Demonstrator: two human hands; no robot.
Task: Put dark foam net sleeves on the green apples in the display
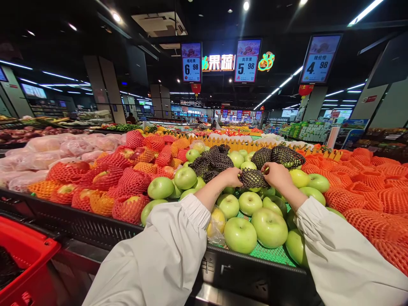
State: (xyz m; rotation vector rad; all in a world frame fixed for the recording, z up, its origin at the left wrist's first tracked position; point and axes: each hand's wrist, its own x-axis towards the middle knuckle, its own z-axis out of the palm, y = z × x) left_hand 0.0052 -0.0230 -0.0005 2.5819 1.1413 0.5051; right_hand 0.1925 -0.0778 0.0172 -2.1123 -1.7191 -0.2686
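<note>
Both my hands reach over a heap of green apples in a black display bin. Between them is a black foam net sleeve, with green showing just below it. My left hand pinches the sleeve's left end, fingers closed. At its right end, my right hand also has its fingers closed on the netting. More black net sleeves lie on the apples behind my left hand, and another netted bundle sits beyond my right hand. Whether an apple is inside the held sleeve is partly hidden.
Red and orange netted apples fill the bin's left side, with pale bagged fruit beyond. Orange netted fruit is heaped on the right. A red shopping basket stands at lower left. The bin's black rim runs along the front.
</note>
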